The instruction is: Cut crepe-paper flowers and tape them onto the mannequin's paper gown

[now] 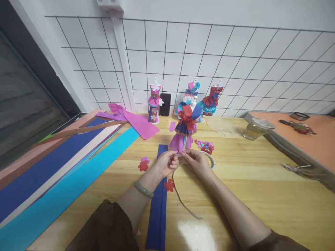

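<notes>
A small dress form in red, blue and pink crepe paper stands upright in front of me. My left hand pinches the lower edge of its pink skirt, with the other fingers curled. Beside it my right hand pinches the same hem, fingertips close to the left ones. A thin brown cord trails down from near my hands onto the table. Under my left wrist runs a dark blue paper strip, and a red paper flower lies at its edge. A tape roll is partly behind my right hand.
Long crepe paper strips cover the left side. Three more dressed forms, one of them pink, and a phone stand by the tiled wall. A lidded cup is at the right, near scissors and an orange surface.
</notes>
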A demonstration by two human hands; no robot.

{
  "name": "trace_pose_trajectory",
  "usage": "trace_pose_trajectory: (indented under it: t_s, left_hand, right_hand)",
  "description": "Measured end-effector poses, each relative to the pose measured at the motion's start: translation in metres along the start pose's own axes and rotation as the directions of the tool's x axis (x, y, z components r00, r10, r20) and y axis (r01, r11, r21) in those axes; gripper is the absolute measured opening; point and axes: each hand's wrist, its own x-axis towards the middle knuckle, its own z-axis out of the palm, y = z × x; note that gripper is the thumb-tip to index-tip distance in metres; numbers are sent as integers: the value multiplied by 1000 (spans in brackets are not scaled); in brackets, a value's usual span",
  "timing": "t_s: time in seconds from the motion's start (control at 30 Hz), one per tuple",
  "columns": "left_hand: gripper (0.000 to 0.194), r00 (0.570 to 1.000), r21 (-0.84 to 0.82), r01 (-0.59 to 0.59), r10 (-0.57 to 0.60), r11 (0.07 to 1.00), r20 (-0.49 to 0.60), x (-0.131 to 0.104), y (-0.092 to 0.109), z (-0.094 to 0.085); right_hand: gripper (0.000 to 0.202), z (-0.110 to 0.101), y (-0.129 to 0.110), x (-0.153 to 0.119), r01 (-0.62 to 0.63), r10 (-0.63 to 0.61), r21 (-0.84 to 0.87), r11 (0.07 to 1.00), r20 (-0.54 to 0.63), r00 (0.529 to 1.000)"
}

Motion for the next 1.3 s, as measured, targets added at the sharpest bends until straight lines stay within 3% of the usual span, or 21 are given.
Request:
trace_pose_trajectory:
  t_s: [0.67,0.93,1.07,1.23,1.3]
  left_hand:
    - [10,999,8,-34,33,999,18,0,-2,-4]
    - [17,999,28,-46,46,999,0,-1,-2,-2]
    - [20,999,49,-54,54,997,3,-3,-2,1]
    - [3,996,133,-91,90,987,20,-4,-4,1]
    - [7,993,174,-119,115,978,30,-3,-5,1]
  right_hand:
    - [35,1,0,1,-23,24,-34,999,28,999]
    - [37,2,-5,0,3,-2,-52,999,34,999]
    - [36,2,-2,1,7,-6,-34,999,38,999]
    - [36,3,-1,1,-9,9,5,1000,47,999]
    - [37,4,-2,1,-6,6,4,1000,43,999]
